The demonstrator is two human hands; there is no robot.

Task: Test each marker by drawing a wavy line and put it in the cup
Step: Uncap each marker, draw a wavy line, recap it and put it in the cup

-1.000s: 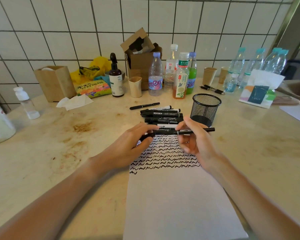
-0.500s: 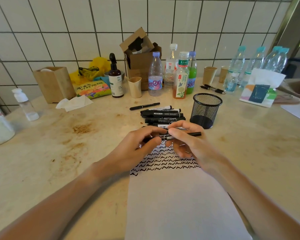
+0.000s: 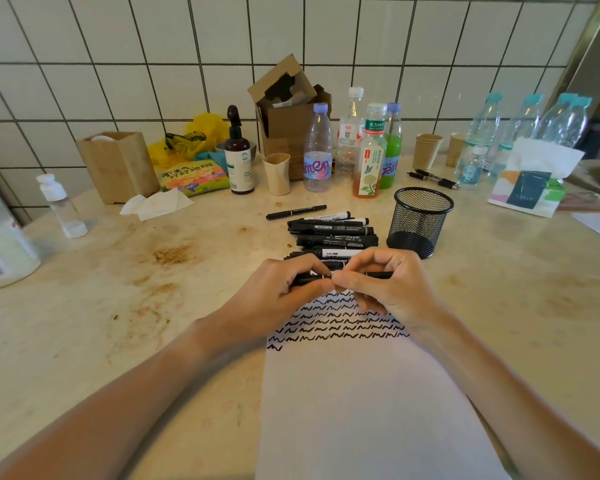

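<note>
Both hands meet over the far end of the sheet of paper (image 3: 368,403): the left hand (image 3: 278,299) and right hand (image 3: 388,285) each curl fingers and thumb around the same black marker (image 3: 378,274), held level just above the wavy lines (image 3: 336,327). Just beyond them lies a pile of black markers (image 3: 333,233), with the black mesh cup (image 3: 420,220) standing to its right. Bottles (image 3: 317,150), a torn cardboard box (image 3: 288,109) and paper cups (image 3: 426,150) crowd the counter's (image 3: 118,289) far edge along the tiled wall.

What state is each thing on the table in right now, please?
Left hand: grips held marker.
Right hand: pinches held marker.
Held marker: level, above paper.
Paper: flat, wavy lines across its top.
Marker pile: lying capped on table.
Mesh cup: upright; contents unclear.
Box: flaps open.
</note>
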